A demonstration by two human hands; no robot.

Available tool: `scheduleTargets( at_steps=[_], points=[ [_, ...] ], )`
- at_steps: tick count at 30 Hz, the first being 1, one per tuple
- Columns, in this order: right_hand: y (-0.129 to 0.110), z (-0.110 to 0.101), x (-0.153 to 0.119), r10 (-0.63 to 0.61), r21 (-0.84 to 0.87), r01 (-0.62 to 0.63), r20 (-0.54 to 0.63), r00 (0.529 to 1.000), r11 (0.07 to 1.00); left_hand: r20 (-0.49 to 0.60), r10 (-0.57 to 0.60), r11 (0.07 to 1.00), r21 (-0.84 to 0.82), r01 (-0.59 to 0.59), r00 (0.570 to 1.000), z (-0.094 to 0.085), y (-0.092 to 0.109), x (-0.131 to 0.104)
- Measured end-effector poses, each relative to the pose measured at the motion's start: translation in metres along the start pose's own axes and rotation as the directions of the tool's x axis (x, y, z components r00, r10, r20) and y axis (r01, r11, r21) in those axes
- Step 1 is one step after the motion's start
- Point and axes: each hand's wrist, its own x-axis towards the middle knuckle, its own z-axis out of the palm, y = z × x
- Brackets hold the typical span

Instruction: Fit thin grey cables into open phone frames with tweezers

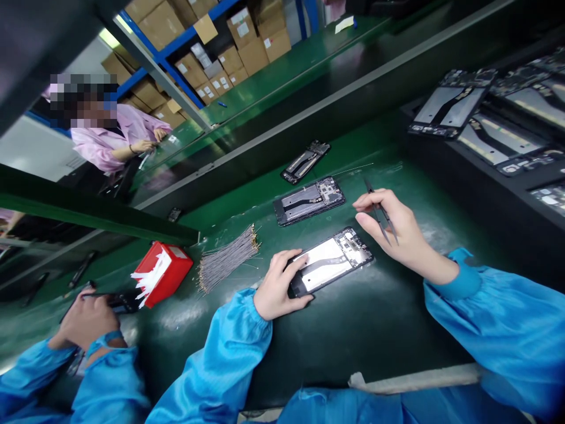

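An opened smartphone (329, 259) lies on the green bench, its bright inner plate, dark flex cable and circuit board exposed. My left hand (282, 282) grips its left end, thumb along the near edge and fingers over the top. To the right of the phone, my right hand (392, 227) is raised above the bench, closed around dark tweezers (380, 212). Just beyond lies a second opened phone (309, 202), apparently stacked on another, and farther back a smaller phone frame (305, 161). A bundle of thin grey cables with gold-coloured ends (228, 257) rests left of my left hand.
A red box (170, 274) with white strips stands left of the cables. A black tray (494, 182) of opened phones is at the right. At the left, a co-worker's hands (90, 318) hold a dark device; across the bench another person in pink (119, 132) works.
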Motion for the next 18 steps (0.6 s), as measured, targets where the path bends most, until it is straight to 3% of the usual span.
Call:
scheduleTargets(
  at_steps=[10,13,15,18],
  points=[
    [0.001,-0.001,0.0,-0.004,-0.029,0.007,0.078,0.997,1.0,-0.007,0.037,0.999,-0.033,-0.037,0.999,0.002,-0.004,0.0],
    [0.004,0.001,0.0,-0.045,-0.058,0.057,0.19,0.981,0.997,0.026,0.074,0.997,-0.023,-0.074,0.997,-0.002,-0.006,0.0],
    [0.006,0.004,-0.001,-0.093,-0.096,0.134,0.343,0.935,0.986,0.075,0.132,0.991,-0.035,-0.129,0.988,-0.006,-0.008,-0.001],
    [0.009,0.009,-0.005,-0.143,-0.128,0.257,0.566,0.812,0.958,0.143,0.2,0.978,-0.087,-0.189,0.969,-0.012,-0.013,-0.002]
  ],
)
